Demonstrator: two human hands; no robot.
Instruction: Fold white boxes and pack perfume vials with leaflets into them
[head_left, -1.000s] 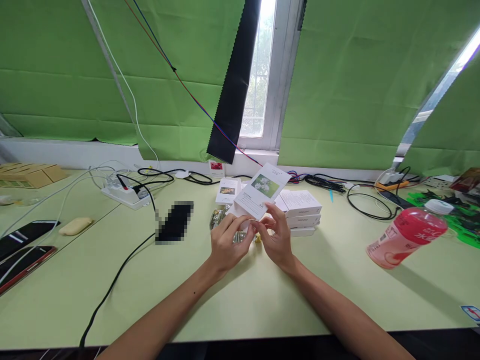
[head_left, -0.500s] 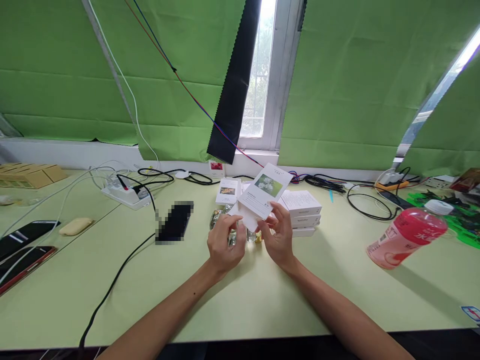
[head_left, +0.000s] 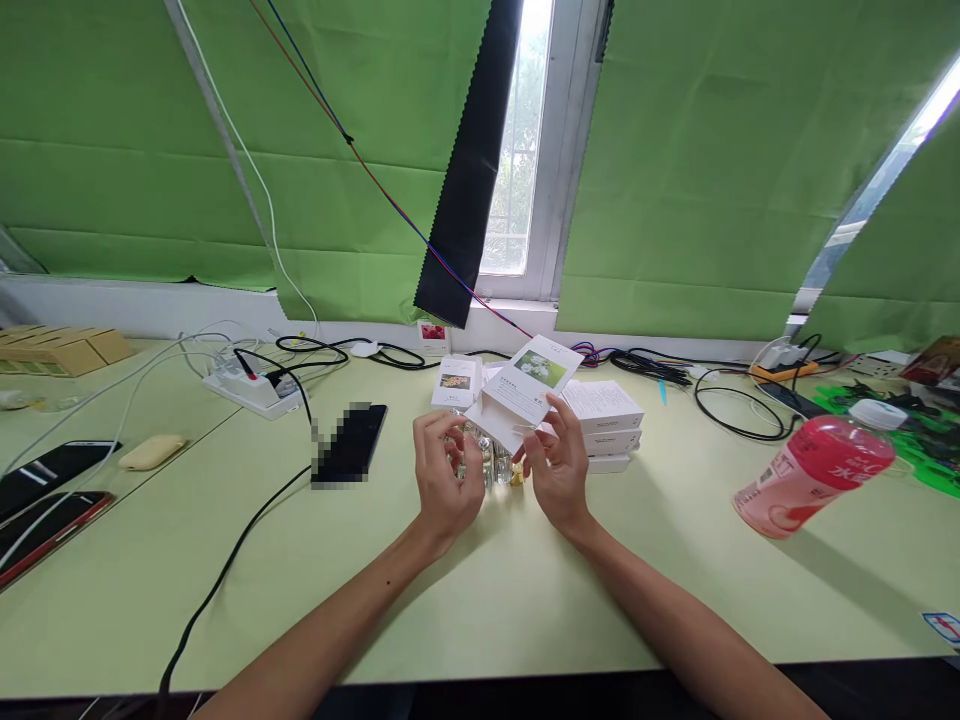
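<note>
A person's right hand (head_left: 559,470) grips the lower edge of a small white flower-printed box (head_left: 529,388), held tilted above the table (head_left: 480,600). The left hand (head_left: 444,470) curls half-open around a small glass bottle (head_left: 480,462) just beneath. Stacked white boxes (head_left: 604,425) lie behind; a pink bottle (head_left: 814,475) sits well to the right.

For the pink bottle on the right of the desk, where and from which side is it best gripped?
Grip the pink bottle around its middle, below the white cap, coming from its left, the side nearest the right hand, which now holds a white box. The body looks round and even, and the desk on that side is bare. A side grasp is probably steadier than pinching the cap.
</note>
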